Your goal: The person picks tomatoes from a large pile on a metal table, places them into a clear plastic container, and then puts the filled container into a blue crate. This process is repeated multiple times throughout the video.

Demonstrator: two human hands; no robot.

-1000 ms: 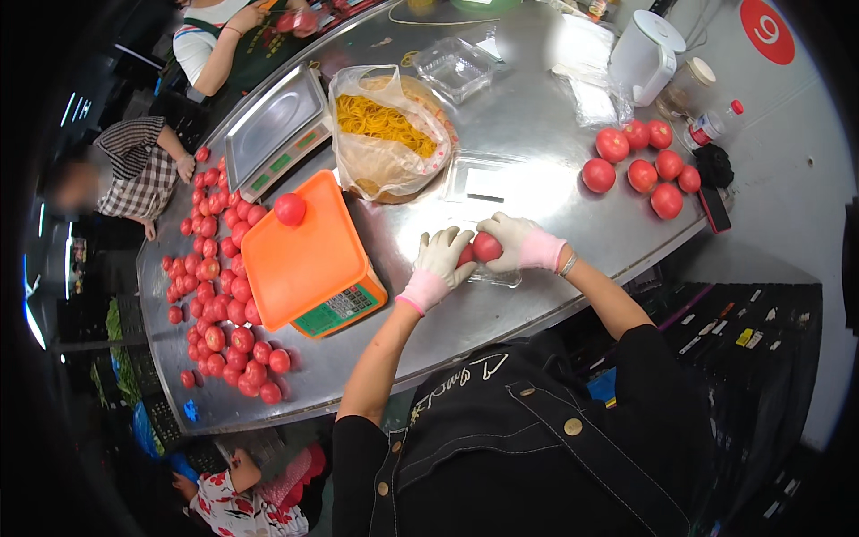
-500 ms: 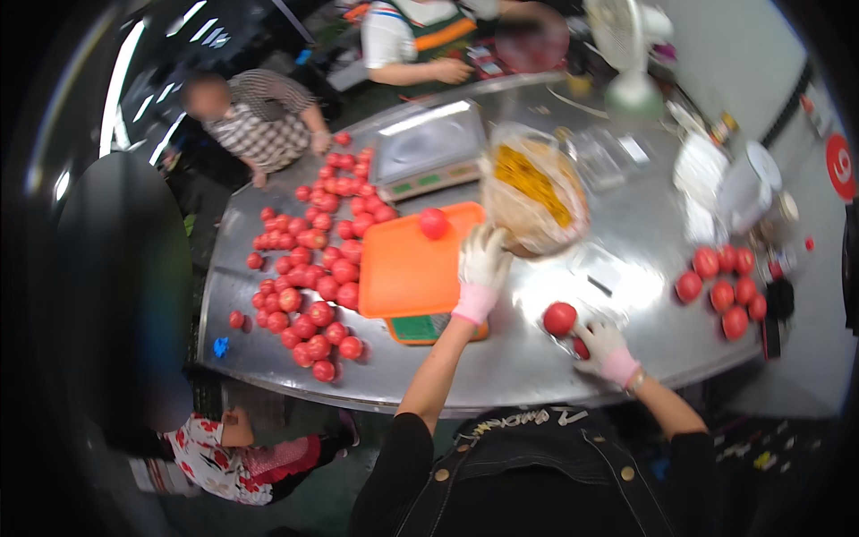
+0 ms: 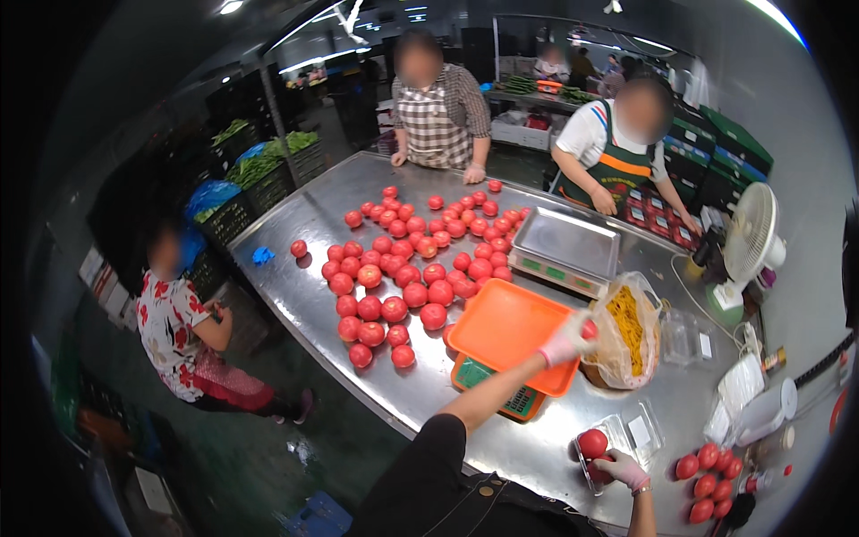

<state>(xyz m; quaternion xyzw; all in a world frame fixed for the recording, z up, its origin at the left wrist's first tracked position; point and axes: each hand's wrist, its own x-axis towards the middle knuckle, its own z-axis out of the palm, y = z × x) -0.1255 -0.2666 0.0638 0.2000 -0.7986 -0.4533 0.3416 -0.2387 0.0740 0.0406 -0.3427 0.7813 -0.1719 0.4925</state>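
My left hand (image 3: 567, 343), in a white and pink glove, is above the right side of the orange tray (image 3: 501, 327). Its fingers are closed around a red tomato (image 3: 589, 330), only partly visible past them. The tray rests on a small orange scale (image 3: 521, 404) with a green panel. Near the table's front edge, a clear plastic clamshell box (image 3: 586, 467) lies with its lid folded back and a tomato (image 3: 592, 442) inside. My gloved right hand (image 3: 624, 468) grips a second tomato (image 3: 598, 472) at the box.
Many loose tomatoes (image 3: 394, 309) cover the metal table (image 3: 295, 210) on the left; several more (image 3: 704, 488) sit at right. Behind the tray are a flat-topped scale (image 3: 568, 246), a bag of yellow strips (image 3: 629, 336) and a fan (image 3: 752, 237). Two people stand across; another stands left.
My view has swung up and to the left. The tomato that lay on the orange tray is now in my left hand. My right hand stays at the clamshell box.
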